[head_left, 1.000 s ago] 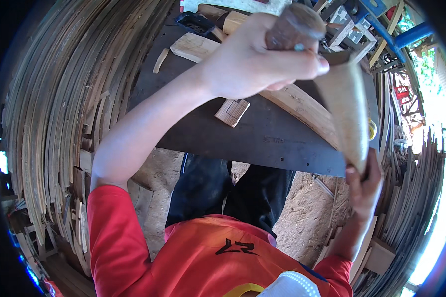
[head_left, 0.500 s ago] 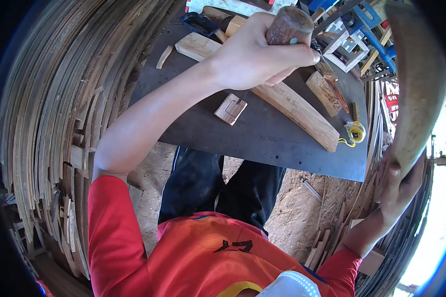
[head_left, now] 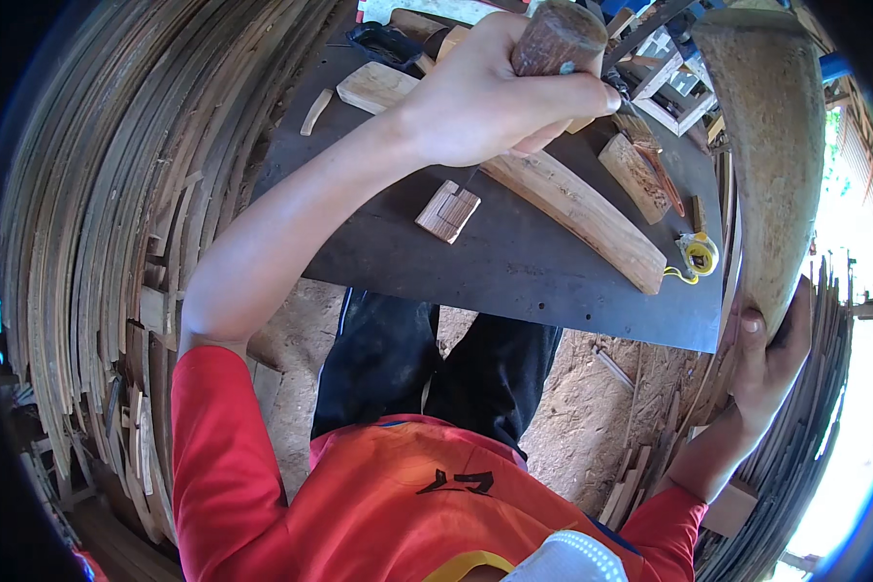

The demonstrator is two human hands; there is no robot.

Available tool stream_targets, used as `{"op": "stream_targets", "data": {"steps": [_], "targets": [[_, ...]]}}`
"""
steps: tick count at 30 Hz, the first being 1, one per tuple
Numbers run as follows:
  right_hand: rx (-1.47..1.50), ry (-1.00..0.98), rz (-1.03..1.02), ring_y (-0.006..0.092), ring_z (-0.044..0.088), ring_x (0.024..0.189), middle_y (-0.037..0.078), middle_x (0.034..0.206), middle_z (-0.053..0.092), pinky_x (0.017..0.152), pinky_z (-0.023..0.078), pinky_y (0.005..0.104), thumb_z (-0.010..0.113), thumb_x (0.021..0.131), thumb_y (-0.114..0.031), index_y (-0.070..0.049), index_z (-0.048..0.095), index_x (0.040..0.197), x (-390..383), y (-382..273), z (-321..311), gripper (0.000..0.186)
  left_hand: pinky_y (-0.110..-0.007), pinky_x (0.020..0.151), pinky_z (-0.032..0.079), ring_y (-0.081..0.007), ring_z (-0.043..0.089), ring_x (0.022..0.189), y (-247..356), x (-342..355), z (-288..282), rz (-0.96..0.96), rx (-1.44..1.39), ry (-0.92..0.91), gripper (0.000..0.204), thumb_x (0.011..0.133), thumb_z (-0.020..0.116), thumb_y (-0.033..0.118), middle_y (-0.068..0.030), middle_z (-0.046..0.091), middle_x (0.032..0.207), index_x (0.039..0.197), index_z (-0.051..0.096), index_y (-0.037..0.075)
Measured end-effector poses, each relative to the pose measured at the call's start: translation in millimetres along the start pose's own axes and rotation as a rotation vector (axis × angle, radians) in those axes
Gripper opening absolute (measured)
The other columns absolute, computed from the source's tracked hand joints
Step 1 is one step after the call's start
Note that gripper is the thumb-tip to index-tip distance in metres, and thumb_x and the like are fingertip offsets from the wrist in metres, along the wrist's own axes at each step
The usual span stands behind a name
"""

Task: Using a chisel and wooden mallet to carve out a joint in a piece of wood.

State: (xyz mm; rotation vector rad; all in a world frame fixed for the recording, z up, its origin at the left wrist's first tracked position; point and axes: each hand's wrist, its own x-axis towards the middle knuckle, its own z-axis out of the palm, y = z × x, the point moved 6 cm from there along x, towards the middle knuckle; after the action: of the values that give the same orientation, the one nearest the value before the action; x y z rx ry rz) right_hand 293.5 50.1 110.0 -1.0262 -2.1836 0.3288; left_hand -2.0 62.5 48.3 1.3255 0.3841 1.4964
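My left hand (head_left: 485,102) is closed around the thick wooden handle of a chisel (head_left: 561,39), over the table (head_left: 417,262). Below the fist, a thin dark length of the blade runs down to a small wooden block (head_left: 448,211) with a rectangular notch marked or cut in its top. Whether the tip touches the block is hard to see. Off to the right, my right hand (head_left: 768,359) grips the narrow end of a wooden mallet (head_left: 768,145), shaped like a club. Its wide end is raised, close to the camera.
A long wooden board (head_left: 582,218) lies on the table beside the block. Near the right edge are a yellow tape measure (head_left: 696,254) and a shorter wood piece (head_left: 634,177). A black hand plane (head_left: 383,44) sits at the back left. Stacked wood strips (head_left: 97,242) line the left side.
My right hand has swung the mallet left, toward the table, and it stands more upright. My left hand with the chisel has shifted only slightly left.
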Motion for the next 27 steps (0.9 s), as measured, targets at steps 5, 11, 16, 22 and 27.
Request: {"op": "stream_targets", "data": {"steps": [5, 11, 16, 22, 27], "targets": [[-0.014, -0.037, 0.027, 0.0118, 0.049, 0.078, 0.005, 0.090, 0.053, 0.069, 0.040, 0.0266, 0.070, 0.084, -0.053, 0.004, 0.051, 0.117, -0.3, 0.4, 0.2, 0.068, -0.023, 0.038, 0.025, -0.0029, 0.035, 0.042, -4.0, 1.4, -2.2, 0.003, -0.007, -0.010, 0.009, 0.096, 0.056, 0.001, 0.0027, 0.046, 0.057, 0.090, 0.051, 0.006], [-0.014, -0.048, 0.018, 0.0133, 0.051, 0.083, 0.007, 0.094, 0.055, 0.075, 0.041, 0.0283, 0.070, 0.084, -0.052, 0.003, 0.051, 0.119, 0.4, 3.0, 3.6, 0.068, -0.023, 0.038, 0.024, -0.0027, 0.034, 0.041, 4.3, 1.0, 0.0, -0.025, 0.029, -0.023, 0.012, 0.096, 0.057, 0.003, 0.0033, 0.045, 0.057, 0.086, 0.051, 0.006], [-0.008, -0.072, 0.081, 0.0133, 0.052, 0.085, 0.007, 0.096, 0.056, 0.076, 0.042, 0.0286, 0.070, 0.084, -0.052, 0.002, 0.051, 0.120, -3.5, 5.1, 1.9, 0.068, -0.023, 0.038, 0.024, -0.0026, 0.033, 0.041, -5.4, 2.3, -2.3, -0.027, -0.019, -0.013, 0.011, 0.096, 0.057, 0.003, 0.0040, 0.045, 0.057, 0.087, 0.051, 0.006], [0.008, -0.081, 0.086, 0.0134, 0.052, 0.083, 0.007, 0.095, 0.055, 0.075, 0.042, 0.0286, 0.071, 0.083, -0.052, 0.003, 0.051, 0.120, -3.7, 11.0, 7.7, 0.069, -0.022, 0.038, 0.024, -0.0022, 0.034, 0.042, -3.7, -1.4, -4.8, -0.034, 0.012, 0.030, 0.009, 0.096, 0.057, 0.002, 0.0034, 0.046, 0.058, 0.090, 0.052, 0.006], [-0.001, -0.086, 0.091, 0.0132, 0.052, 0.082, 0.006, 0.093, 0.055, 0.074, 0.042, 0.0284, 0.071, 0.083, -0.053, 0.002, 0.051, 0.119, -3.8, 8.4, 3.9, 0.069, -0.022, 0.039, 0.024, -0.0019, 0.034, 0.043, -3.0, 2.4, -4.1, -0.010, 0.039, 0.025, 0.008, 0.096, 0.058, 0.002, 0.0027, 0.048, 0.058, 0.090, 0.053, 0.005]]}}
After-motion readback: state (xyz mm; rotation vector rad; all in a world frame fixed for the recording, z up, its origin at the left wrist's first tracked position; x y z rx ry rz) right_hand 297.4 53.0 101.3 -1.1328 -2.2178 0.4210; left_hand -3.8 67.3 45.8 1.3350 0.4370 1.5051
